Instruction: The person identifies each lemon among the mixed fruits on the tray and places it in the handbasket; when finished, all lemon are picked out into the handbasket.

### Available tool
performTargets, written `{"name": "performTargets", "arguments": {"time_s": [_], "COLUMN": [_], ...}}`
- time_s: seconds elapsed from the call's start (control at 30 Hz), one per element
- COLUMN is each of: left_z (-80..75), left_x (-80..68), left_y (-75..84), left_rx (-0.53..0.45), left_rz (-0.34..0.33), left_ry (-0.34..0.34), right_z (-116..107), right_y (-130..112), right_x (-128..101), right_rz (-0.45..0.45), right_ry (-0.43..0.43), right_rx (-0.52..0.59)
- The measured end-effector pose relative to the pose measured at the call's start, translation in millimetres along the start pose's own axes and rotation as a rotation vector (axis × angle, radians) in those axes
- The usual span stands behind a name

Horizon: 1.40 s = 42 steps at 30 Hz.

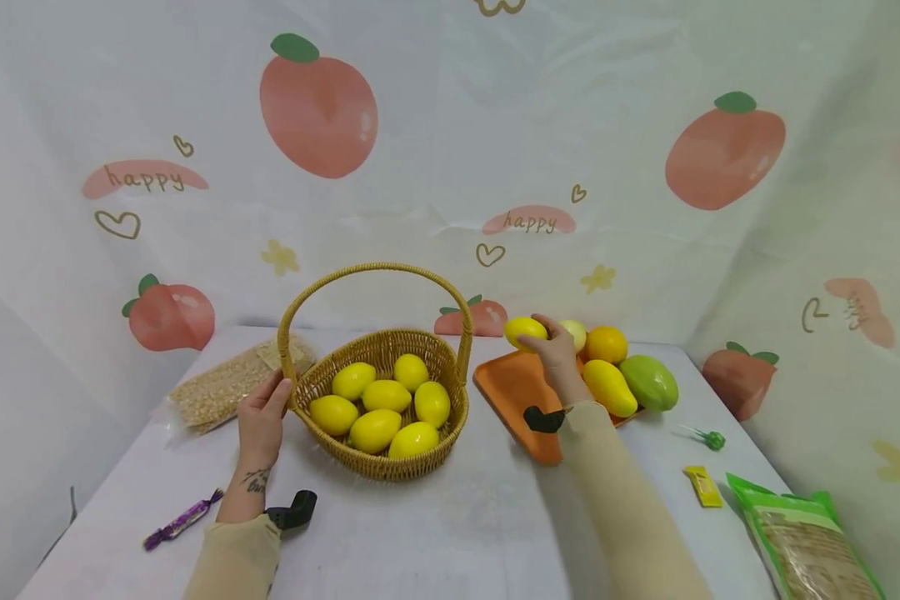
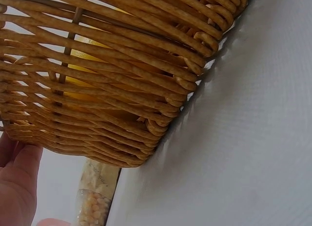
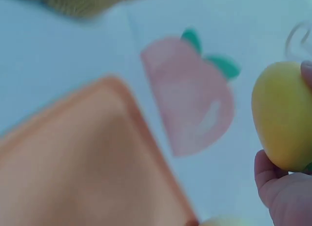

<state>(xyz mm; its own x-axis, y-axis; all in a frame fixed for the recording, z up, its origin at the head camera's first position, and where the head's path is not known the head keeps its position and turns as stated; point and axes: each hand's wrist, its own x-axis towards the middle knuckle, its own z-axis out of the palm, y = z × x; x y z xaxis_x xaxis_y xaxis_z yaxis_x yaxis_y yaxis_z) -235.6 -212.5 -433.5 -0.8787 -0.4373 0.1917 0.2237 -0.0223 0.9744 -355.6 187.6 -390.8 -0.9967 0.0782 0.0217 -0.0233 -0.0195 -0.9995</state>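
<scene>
Here, right hand [image 1: 558,360] fingers clamped on lemon [image 1: 526,332] above tray [image 1: 513,385] edge; left hand [image 1: 261,417] fingers straight — touching basket [image 1: 420,468] rim

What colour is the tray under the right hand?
Orange; the tray shows best in the head view.

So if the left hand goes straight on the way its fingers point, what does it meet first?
The left hand already touches the wicker basket at its rim, near the handle base; straight on, it would probably press into that basket wall.
</scene>
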Motion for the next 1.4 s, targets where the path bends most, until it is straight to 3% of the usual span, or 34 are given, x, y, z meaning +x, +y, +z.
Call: {"name": "performTargets", "arguments": {"time_s": [0.17, 0.37, 0.5, 0.63, 0.83, 1.03, 1.3, 1.4], "left_z": [-0.7, -0.6, -1.0, -1.5, -0.9, -0.6, -0.4, -0.6], "left_x": [3.1, 5.8, 6.2, 5.1, 2.3, 1.0, 1.2, 1.2], "left_y": [-1.1, -0.2, 0.3, 0.0, -1.3, -2.8, -2.2, -2.9], "left_rx": [0.008, 0.014, 0.027, 0.008, 0.024, 0.021, -0.018, -0.020], "left_rz": [0.003, 0.002, -0.013, -0.021, -0.019, -0.014, 0.000, 0.004], "left_ry": [0.007, 0.010, 0.010, 0.007, -0.004, -0.006, -0.023, -0.017], "right_z": [-2.5, -0.2, 9.4, 28.3, 69.1, 102.9, 114.3, 112.4], "right_y": [-12.0, -4.5, 3.8, 5.9, -1.1, -3.6, 1.8, -3.8], "right_x": [-26.4, -75.7, -102.8, -118.4, -118.7, -106.6, -100.5, -106.2], "right_rz": [-0.041, -0.029, -0.007, -0.037, -0.102, -0.077, -0.116, -0.150], "right_ry": [-0.087, -0.161, -0.208, -0.323, -0.448, -0.453, -0.445, -0.411], "right_rx": [0.060, 0.125, 0.138, 0.139, 0.037, -0.092, -0.203, -0.181]}}
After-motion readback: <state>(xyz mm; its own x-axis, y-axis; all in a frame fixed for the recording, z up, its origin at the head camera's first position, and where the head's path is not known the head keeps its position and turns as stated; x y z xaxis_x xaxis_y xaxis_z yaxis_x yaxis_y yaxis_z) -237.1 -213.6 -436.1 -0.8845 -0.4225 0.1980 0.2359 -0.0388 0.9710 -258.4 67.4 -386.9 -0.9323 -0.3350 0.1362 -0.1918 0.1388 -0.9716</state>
